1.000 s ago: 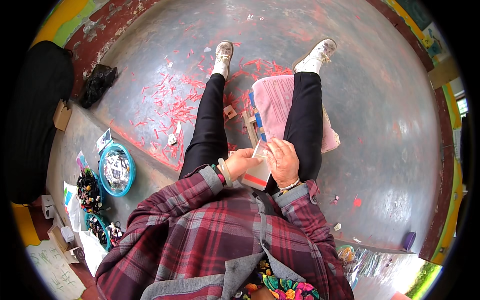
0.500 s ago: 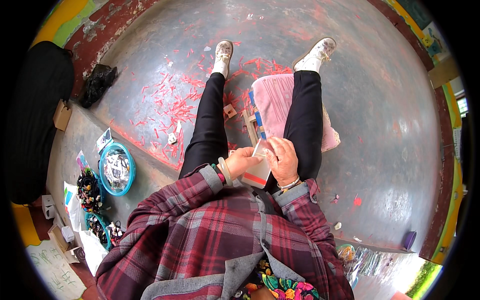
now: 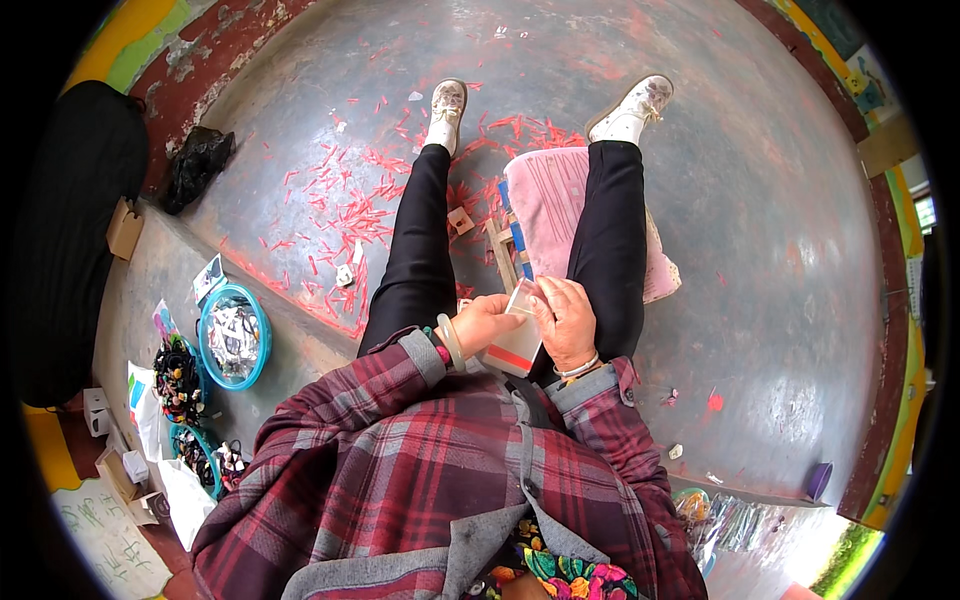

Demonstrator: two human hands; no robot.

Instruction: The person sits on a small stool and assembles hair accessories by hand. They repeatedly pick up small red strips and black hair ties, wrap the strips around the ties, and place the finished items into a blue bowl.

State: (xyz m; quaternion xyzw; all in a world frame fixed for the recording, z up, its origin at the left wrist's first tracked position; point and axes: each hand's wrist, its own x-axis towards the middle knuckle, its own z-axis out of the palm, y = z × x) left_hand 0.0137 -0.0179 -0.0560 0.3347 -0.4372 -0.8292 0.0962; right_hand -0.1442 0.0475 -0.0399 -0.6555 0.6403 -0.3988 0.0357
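Observation:
Above my lap, between my thighs, both hands hold a small clear plastic packet (image 3: 521, 337) with a red strip at its near end. My left hand (image 3: 480, 324), a pale bangle on its wrist, pinches the packet's left side with the thumb across it. On the opposite side my right hand (image 3: 568, 322) grips the upper part of the packet between thumb and curled fingers. What lies inside the packet is too small to make out.
A pink cloth (image 3: 548, 195) covers a low wooden stool by my right leg. Red paper-like strips (image 3: 362, 212) litter the floor around my left foot. At the left stand a blue basin (image 3: 265, 345) of small wrapped items, more baskets, and a black bag (image 3: 197, 168).
Both hands stay in nearly the same place on the packet. Its far end has shifted very slightly.

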